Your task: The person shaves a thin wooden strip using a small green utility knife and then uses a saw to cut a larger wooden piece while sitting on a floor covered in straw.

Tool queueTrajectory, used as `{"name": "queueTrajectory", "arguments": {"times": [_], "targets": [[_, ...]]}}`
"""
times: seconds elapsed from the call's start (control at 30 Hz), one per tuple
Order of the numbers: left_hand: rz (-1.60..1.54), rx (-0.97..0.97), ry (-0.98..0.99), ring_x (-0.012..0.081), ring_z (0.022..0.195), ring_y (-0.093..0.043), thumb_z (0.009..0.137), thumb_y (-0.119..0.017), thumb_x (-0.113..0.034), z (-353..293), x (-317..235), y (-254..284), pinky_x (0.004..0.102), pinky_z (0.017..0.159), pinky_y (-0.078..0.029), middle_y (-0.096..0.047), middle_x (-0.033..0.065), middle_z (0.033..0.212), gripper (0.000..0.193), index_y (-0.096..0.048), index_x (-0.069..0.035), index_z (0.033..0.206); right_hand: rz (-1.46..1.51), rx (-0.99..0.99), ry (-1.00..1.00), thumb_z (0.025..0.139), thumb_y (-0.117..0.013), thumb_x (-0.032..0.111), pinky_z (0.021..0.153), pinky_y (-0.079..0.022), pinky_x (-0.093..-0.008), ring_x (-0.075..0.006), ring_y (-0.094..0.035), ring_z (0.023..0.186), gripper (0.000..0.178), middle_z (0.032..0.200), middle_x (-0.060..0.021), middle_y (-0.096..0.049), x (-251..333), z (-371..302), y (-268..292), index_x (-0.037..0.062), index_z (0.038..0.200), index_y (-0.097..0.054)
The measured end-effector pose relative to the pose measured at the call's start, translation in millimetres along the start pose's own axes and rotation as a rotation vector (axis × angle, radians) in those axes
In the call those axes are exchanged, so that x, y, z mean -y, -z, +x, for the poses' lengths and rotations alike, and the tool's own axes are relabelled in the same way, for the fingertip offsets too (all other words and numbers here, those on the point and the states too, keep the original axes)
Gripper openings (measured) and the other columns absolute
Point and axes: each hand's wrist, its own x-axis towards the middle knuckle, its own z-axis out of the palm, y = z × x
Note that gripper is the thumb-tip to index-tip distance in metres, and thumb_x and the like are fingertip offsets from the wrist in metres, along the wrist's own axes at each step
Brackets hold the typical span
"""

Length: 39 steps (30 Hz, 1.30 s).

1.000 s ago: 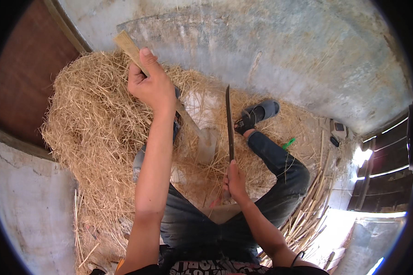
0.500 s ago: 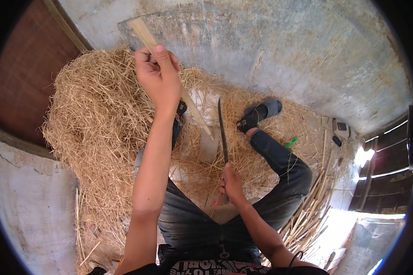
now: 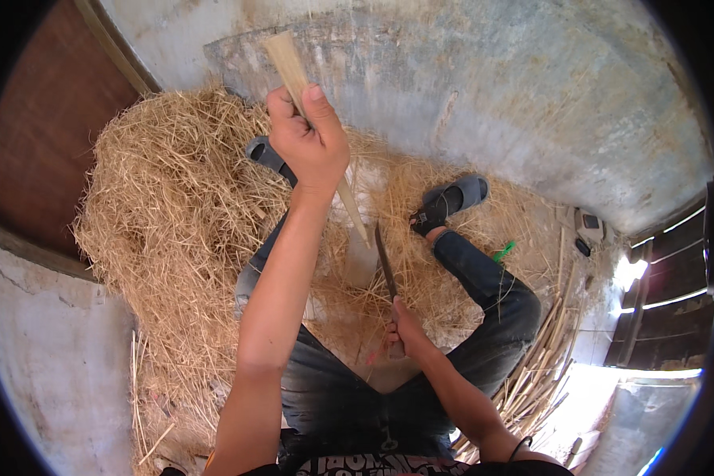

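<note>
My left hand (image 3: 309, 135) is raised in front of me, its fingers wrapped round a flat strip of pale wood or bamboo (image 3: 287, 62). The strip slants down past my wrist and tapers to a narrow tip between my legs. Lower and to the right, my right hand (image 3: 411, 329) is closed on the handle of a long knife (image 3: 386, 266) with a dark, slim blade. The blade points up and away, its end close to the strip's lower tip. Behind both tips a small block (image 3: 362, 266) shows among loose straw-like shavings.
A big heap of dry shavings (image 3: 174, 174) rises at my left against the wall (image 3: 531, 87). Long thin sticks (image 3: 531, 373) lie bundled at my right. A green-handled object (image 3: 504, 251) rests beside my right leg. Dark small devices (image 3: 587, 226) sit by the wall.
My left hand has moved right with the strip, which now stands steeper. The knife has come lower and tilted left, its tip nearer the strip's end. My left foot shows more.
</note>
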Motion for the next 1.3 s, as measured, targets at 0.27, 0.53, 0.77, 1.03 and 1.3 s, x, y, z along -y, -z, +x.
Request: {"name": "queueTrajectory", "arguments": {"times": [0.27,0.53,0.77,1.03,1.3], "targets": [[-0.11,-0.099,0.12,0.0024,0.055,-0.045,0.105,-0.056,-0.024,2.4,-7.1,7.3,0.0208,0.049,-0.035,-0.047,-0.0031,0.065,0.021,-0.049,-0.005,0.1,-0.101,0.093,0.706,0.101,-0.053,0.06,0.042,-0.035,-0.0249,-0.0092,-0.041,0.05,0.052,0.066,-0.0007,-0.045,26.6,-37.0,-34.3,0.0105,0.086,-0.049],[-0.049,-0.111,0.134,0.0035,0.049,-0.044,0.107,-0.052,-0.027,5.4,-15.7,35.2,0.0216,0.044,-0.035,-0.047,-0.0019,0.061,0.025,-0.041,-0.007,0.097,0.001,0.062,0.144,0.103,-0.052,0.055,0.043,-0.034,-0.0261,-0.0083,-0.039,0.052,0.046,0.068,0.0004,-0.044,-9.7,11.8,12.7,0.013,0.085,-0.05],[-0.115,-0.129,0.174,0.0046,0.047,-0.042,0.108,-0.05,-0.028,10.3,-15.8,51.5,0.0226,0.043,-0.034,-0.046,-0.0012,0.06,0.026,-0.04,-0.007,0.096,-0.097,0.028,0.747,0.103,-0.053,0.055,0.044,-0.035,-0.0259,-0.0098,-0.039,0.051,0.047,0.067,-0.0004,-0.046,-1.4,-1.8,-23.0,0.0121,0.084,-0.05],[0.033,-0.161,0.149,0.0063,0.045,-0.041,0.109,-0.048,-0.029,9.0,-9.2,72.2,0.0231,0.042,-0.033,-0.043,-0.0008,0.057,0.026,-0.04,-0.008,0.097,-0.16,0.032,0.235,0.104,-0.051,0.053,0.044,-0.037,-0.0275,-0.0119,-0.041,0.049,0.047,0.064,-0.0003,-0.043,-4.9,20.3,0.3,0.0115,0.082,-0.051],[0.097,-0.23,0.17,0.007,0.046,-0.046,0.109,-0.048,-0.031,17.4,1.3,87.5,0.0224,0.044,-0.036,-0.047,-0.0001,0.06,0.028,-0.04,-0.007,0.096,-0.125,0.054,0.536,0.103,-0.053,0.052,0.044,-0.039,-0.0289,-0.0113,-0.046,0.047,0.049,0.062,-0.0011,-0.048,11.0,6.1,-21.7,0.0087,0.081,-0.053]]}}
